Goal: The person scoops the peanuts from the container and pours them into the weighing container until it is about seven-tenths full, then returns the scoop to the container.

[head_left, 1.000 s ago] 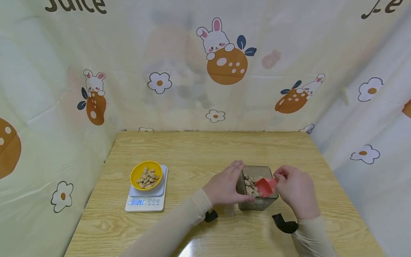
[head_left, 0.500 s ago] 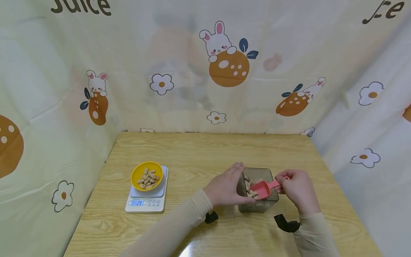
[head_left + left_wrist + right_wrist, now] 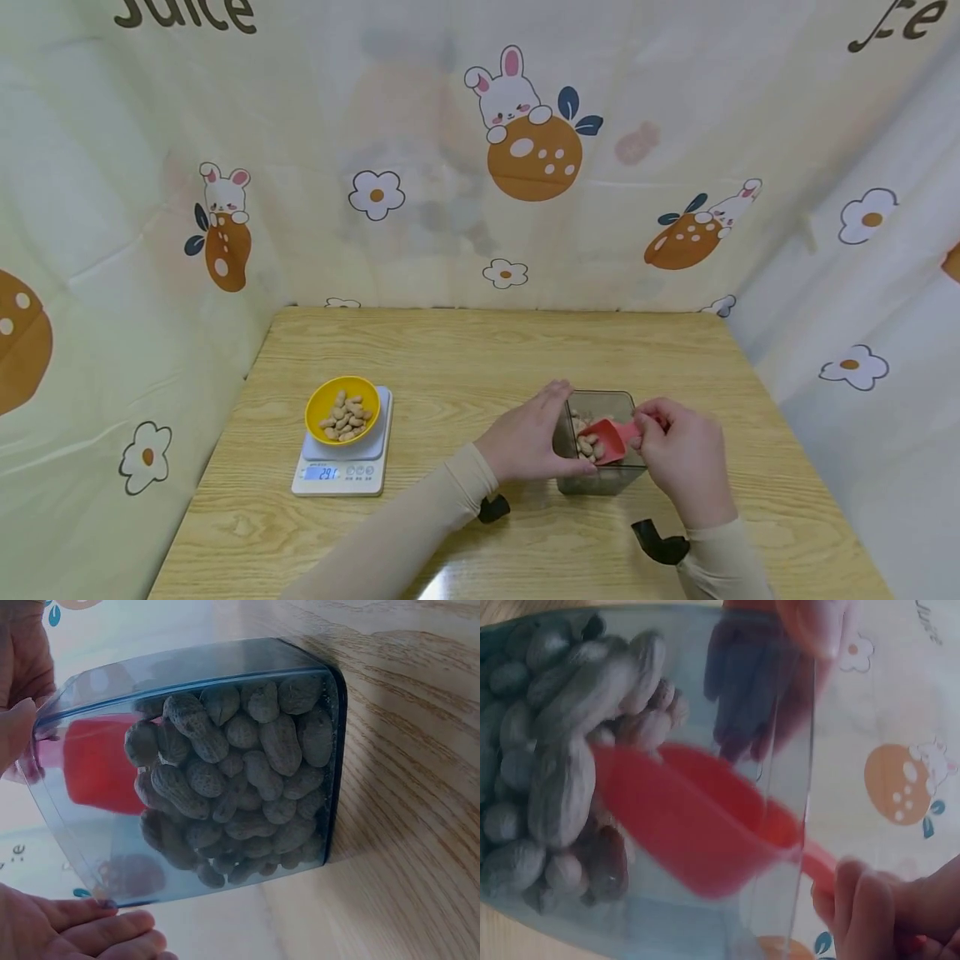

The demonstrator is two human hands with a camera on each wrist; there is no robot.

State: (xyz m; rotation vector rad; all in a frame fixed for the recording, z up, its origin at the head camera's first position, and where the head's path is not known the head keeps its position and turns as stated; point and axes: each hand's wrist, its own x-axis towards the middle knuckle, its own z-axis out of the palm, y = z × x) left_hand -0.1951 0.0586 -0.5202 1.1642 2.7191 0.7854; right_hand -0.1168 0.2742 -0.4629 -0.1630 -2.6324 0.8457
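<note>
A clear grey plastic container (image 3: pixel 600 481) stands on the table, partly filled with unshelled peanuts (image 3: pixel 240 772). My left hand (image 3: pixel 528 433) holds it at the left side, thumb along the front of the rim and fingers toward the back. In my right hand (image 3: pixel 686 458) the handle of a red scoop (image 3: pixel 613 442) is pinched between thumb and fingers. The scoop is inside the container, its front edge down against the peanuts, as the right wrist view shows. A few peanuts lie at its mouth in the head view.
To the left, a white digital scale (image 3: pixel 300 483) reads about 29.1. A yellow bowl (image 3: pixel 311 417) with several peanuts sits on it. A patterned curtain (image 3: pixel 435 125) rises behind the wooden table (image 3: pixel 465 350) and along both sides.
The right hand has shifted in the container's direction, pushing the scoop among the peanuts, with several now at its mouth. The left hand, the bowl and the scale reading stay the same.
</note>
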